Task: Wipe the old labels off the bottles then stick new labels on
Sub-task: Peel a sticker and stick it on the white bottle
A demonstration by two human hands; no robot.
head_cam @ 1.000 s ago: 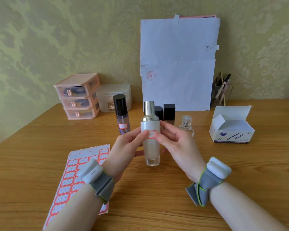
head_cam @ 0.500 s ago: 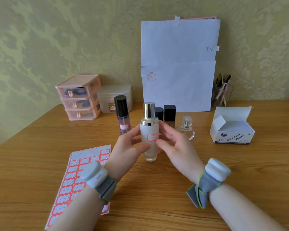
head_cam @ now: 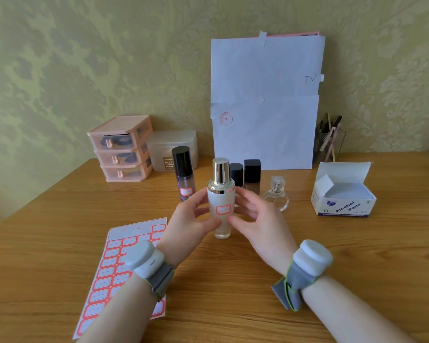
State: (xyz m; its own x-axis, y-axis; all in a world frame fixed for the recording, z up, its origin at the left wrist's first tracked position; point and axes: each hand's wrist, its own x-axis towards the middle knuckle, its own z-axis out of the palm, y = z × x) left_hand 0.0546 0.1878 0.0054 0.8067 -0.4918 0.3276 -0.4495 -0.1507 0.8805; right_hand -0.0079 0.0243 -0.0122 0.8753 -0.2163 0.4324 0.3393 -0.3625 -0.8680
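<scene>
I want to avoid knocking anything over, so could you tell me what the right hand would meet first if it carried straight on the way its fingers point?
Probably the white gold-capped bottle: the right hand points up-left at it, fingers beside its body; contact is unclear.

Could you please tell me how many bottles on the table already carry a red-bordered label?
2: the white gold-capped bottle between both hands, and the purple black-capped bottle behind the left hand. Other bottles' far sides are hidden.

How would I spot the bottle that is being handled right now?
Look at the middle of the wooden table, between the left hand and right hand. The frosted white bottle stands there; unlike its neighbours, it has a shiny metal cap.
</scene>
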